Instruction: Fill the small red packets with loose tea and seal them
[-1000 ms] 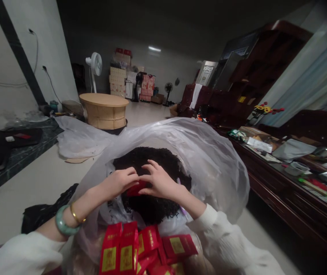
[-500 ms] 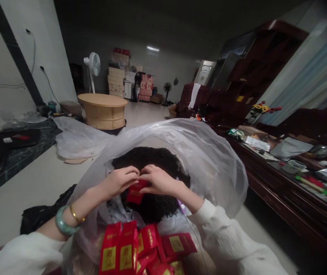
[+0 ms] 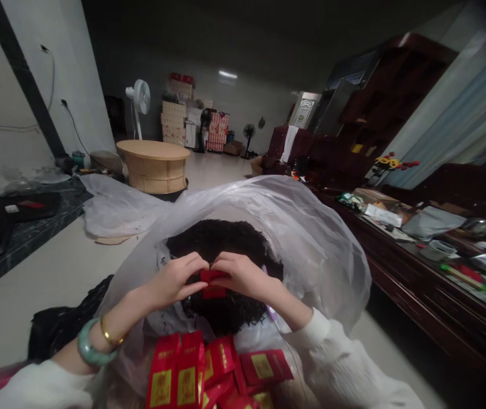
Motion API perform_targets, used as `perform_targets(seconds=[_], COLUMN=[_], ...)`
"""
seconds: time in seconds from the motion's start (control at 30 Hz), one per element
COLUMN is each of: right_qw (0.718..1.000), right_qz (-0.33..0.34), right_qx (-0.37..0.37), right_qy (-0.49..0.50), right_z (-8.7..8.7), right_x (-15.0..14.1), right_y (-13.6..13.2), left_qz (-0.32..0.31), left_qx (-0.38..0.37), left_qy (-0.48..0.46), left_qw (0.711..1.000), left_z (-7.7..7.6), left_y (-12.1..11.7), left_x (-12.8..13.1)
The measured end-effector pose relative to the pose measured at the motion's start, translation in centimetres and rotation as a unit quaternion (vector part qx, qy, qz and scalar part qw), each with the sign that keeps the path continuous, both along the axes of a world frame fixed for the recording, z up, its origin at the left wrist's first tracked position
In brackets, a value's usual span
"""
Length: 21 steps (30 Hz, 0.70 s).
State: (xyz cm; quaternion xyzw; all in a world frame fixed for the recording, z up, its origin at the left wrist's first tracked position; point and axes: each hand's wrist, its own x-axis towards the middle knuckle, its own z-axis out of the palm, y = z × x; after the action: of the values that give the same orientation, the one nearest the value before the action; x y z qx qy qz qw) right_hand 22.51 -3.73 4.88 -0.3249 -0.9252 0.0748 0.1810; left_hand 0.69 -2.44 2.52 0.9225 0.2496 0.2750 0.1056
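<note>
Between both hands is a small red packet (image 3: 214,291), held over a heap of dark, loose tea-like leaves (image 3: 234,238). My left hand (image 3: 185,276) pinches the packet's left side, and my right hand (image 3: 236,275) grips its right side. The fingertips nearly meet along its upper edge. The heap lies inside a large translucent plastic bag (image 3: 311,244) with its mouth spread wide. Closer to me, several red packets with gold labels (image 3: 187,369) lie in a pile. A purple-handled object (image 3: 270,311) rests at the heap's right edge, partly hidden by my right wrist.
A long dark wooden table (image 3: 396,267) strewn with odds and ends stands on the right. A round wicker-sided table (image 3: 154,165) and a white fan (image 3: 141,97) are beyond the bag. Black plastic (image 3: 66,315) lies on the floor at left.
The packet has tilted and its lower part is now less visible. My left hand has shifted its fingers to the packet's upper left edge; both hands sit slightly lower.
</note>
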Motion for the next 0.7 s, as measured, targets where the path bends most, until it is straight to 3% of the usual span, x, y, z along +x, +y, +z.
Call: perform_targets(seconds=[0.23,0.4,0.53,0.7], right_qw=[0.982,0.964,0.961,0.962], right_qz=[0.039,0.065,0.066,-0.005], right_qx=[0.135,0.149,0.151,0.122], right_qy=[-0.127,-0.209,-0.22,-0.245], right_z=[-0.6,-0.9,-1.1,-1.8], right_x=[1.2,0.8,0.5,0.4], right_y=[-2.5,-2.8,-3.0,-3.7], left_qz=[-0.05,-0.035,-0.018,-0.01], left_qx=[0.122,0.162,0.182,0.181], left_qy=[0.13,0.232,0.244,0.224], left_qw=[0.983,0.958,0.952,0.958], left_z=[-0.3,-0.2,-0.8,-1.9], left_y=[-1.8,-2.2,-2.4,-2.7], left_x=[-0.2,0.4,0.3,0.1])
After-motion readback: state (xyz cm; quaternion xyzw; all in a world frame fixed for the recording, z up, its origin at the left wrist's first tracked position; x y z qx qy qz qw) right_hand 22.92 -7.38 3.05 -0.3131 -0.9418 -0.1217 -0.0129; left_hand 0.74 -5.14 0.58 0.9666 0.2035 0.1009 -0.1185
